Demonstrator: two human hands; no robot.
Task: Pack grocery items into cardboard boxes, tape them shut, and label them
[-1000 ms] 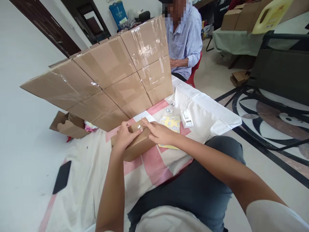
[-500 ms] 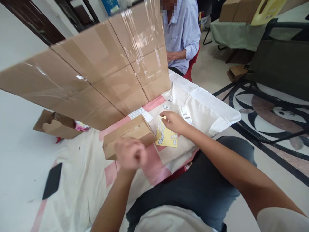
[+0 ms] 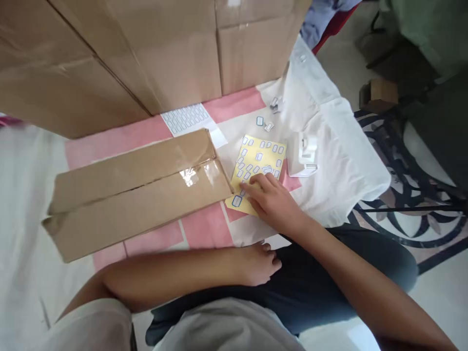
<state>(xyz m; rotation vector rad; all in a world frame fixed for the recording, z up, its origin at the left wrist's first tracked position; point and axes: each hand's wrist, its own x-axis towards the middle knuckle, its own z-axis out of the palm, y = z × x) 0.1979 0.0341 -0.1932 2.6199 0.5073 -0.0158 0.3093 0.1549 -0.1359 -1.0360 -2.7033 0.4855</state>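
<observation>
A yellow sheet (image 3: pixel 255 146) dotted with small blue-edged labels lies before me. My right hand (image 3: pixel 272 200) is over its lower part. The index fingertip touches the sheet beside a label; the other fingers are loosely bent and partly hidden. My left hand (image 3: pixel 260 264) rests above my lap at the table's near edge, its fingers curled in; whatever may be inside them is hidden. A larger blue-framed label (image 3: pixel 237 201) shows at the sheet's lower left corner. Left of the sheet lies a long cardboard box (image 3: pixel 139 195), its end almost touching the paper.
A tall cardboard panel (image 3: pixel 175 53) stands across the back of the table. Behind the box lies a white sheet of printed labels (image 3: pixel 218 138). A white dispenser-like object (image 3: pixel 302 154) stands right of the yellow sheet. Loose label pieces (image 3: pixel 260 121) lie beyond it.
The view has tilted down and closer. My left hand has moved from over the box to above my lap. My right hand has shifted to the lower part of the yellow sheet.
</observation>
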